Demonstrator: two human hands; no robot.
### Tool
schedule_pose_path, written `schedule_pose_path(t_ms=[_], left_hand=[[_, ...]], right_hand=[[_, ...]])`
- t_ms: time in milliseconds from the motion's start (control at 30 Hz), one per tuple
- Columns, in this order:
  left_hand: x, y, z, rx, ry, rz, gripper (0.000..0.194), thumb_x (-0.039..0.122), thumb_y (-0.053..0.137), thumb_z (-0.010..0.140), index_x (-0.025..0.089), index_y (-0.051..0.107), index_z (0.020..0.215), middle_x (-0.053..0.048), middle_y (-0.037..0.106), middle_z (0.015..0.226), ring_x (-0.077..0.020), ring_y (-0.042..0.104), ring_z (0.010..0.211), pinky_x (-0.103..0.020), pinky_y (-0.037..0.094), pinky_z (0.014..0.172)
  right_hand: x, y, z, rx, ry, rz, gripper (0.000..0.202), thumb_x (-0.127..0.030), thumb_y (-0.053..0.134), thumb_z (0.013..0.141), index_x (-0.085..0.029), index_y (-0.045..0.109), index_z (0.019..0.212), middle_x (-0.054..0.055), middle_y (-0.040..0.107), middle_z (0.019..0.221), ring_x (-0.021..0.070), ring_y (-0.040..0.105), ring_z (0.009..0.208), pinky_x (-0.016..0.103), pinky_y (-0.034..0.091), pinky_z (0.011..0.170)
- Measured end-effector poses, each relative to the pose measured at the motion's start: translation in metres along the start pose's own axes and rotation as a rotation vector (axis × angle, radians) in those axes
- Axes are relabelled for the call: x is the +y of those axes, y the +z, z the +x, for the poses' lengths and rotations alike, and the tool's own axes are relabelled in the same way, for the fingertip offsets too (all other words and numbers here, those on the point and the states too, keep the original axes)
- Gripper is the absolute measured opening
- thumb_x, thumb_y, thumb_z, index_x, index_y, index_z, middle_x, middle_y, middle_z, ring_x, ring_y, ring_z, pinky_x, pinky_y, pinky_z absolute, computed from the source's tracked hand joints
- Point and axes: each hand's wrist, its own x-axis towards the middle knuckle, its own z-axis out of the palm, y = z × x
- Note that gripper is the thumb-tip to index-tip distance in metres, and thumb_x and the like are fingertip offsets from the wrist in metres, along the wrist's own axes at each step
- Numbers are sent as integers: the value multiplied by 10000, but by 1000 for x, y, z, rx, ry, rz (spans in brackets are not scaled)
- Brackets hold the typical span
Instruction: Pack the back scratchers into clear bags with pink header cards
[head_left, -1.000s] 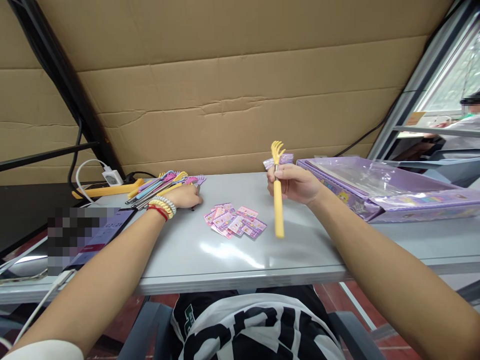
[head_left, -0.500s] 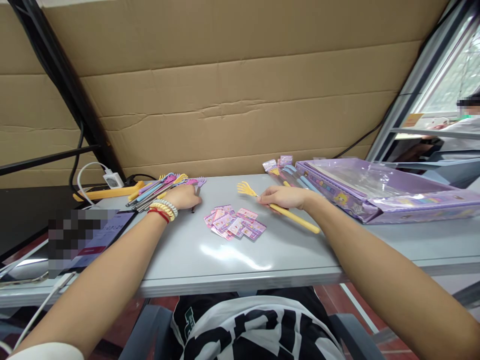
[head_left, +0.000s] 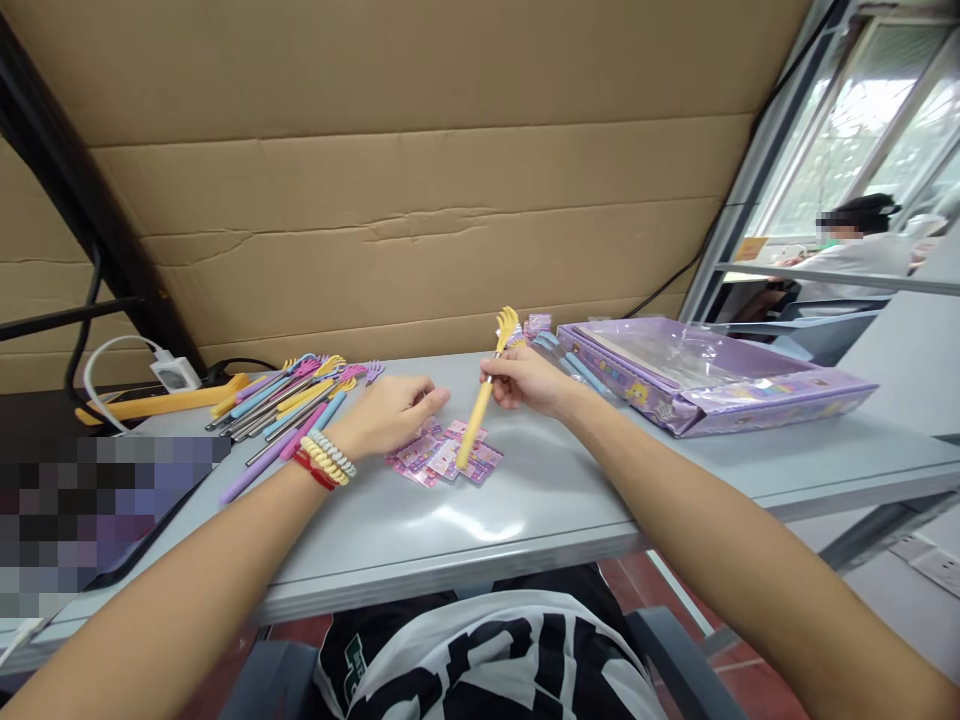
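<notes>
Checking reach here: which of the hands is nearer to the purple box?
Right. The right hand, holding a yellow back scratcher, is just left of the purple box; the left hand is farther left, near the small cards.

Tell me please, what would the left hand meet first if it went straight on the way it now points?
Probably the yellow back scratcher held in the right hand, or that hand itself. Depth is unclear, so the left hand might pass under.
</notes>
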Motion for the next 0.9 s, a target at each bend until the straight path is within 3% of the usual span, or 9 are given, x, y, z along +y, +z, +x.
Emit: schedule_pose_path(t_ms=[167, 267, 400, 500, 567, 633, 800, 900], left_hand=[[18, 7, -2, 0, 39, -141, 334, 451, 343, 920, 194, 553, 880, 3, 602, 664, -149, 524, 586, -272, 341, 556], [10, 10, 1, 41, -39, -56, 275, 365, 312, 935, 197, 528, 906, -13, 609, 687, -165, 544, 609, -278, 342, 561], [-14, 5, 5, 82, -139, 128, 251, 329, 314, 928, 193, 524, 948, -61, 652, 809, -208, 595, 717, -296, 367, 600], [-31, -1, 6, 73, -193, 209, 258, 329, 324, 914, 187, 532, 969, -90, 674, 910, -245, 616, 818, -317, 393, 651], [-37, -3, 6, 57, -219, 237, 275, 334, 319, 909, 185, 539, 978, -102, 680, 967, -262, 620, 875, -327, 405, 683], [-41, -4, 7, 36, -231, 255, 289, 338, 314, 908, 185, 546, 990, -108, 683, 999, -269, 622, 908, -332, 412, 701], [-42, 1, 8, -6, -227, 247, 298, 334, 325, 901, 190, 566, 997, -98, 693, 976, -262, 632, 891, -330, 422, 699], [-43, 4, 9, -16, -199, 227, 295, 335, 344, 888, 189, 578, 992, -99, 694, 987, -258, 632, 893, -327, 422, 695]], right_hand=[[-2, 11, -2, -102, -52, 143, 323, -373, 769, 643, -143, 581, 769, 53, 676, 618, 149, 626, 497, 220, 463, 400], [-5, 7, -3, -27, -83, 51, 293, -370, 734, 684, -153, 575, 801, 55, 684, 685, 143, 626, 527, 223, 460, 414], [-17, -22, -9, 267, -209, -351, 136, -196, 685, 668, -155, 610, 774, 25, 664, 691, 108, 581, 587, 192, 433, 496], [-31, -59, -16, 649, -236, -629, 64, -168, 604, 673, -160, 634, 729, 38, 667, 730, 145, 595, 694, 230, 463, 622], [-40, -88, -22, 932, -144, -811, 108, -168, 562, 686, -154, 653, 742, 82, 681, 812, 195, 617, 802, 277, 476, 715], [-44, -120, -29, 1067, 29, -976, 161, -180, 561, 696, -134, 674, 801, 135, 686, 892, 249, 621, 917, 323, 471, 796], [-30, -191, -50, 992, 529, -1300, 406, -265, 642, 683, -62, 660, 1033, 246, 640, 1080, 353, 619, 993, 416, 497, 782], [-13, -217, -59, 805, 697, -1341, 453, -387, 713, 653, -99, 677, 1002, 225, 644, 1084, 345, 620, 987, 417, 514, 772]])
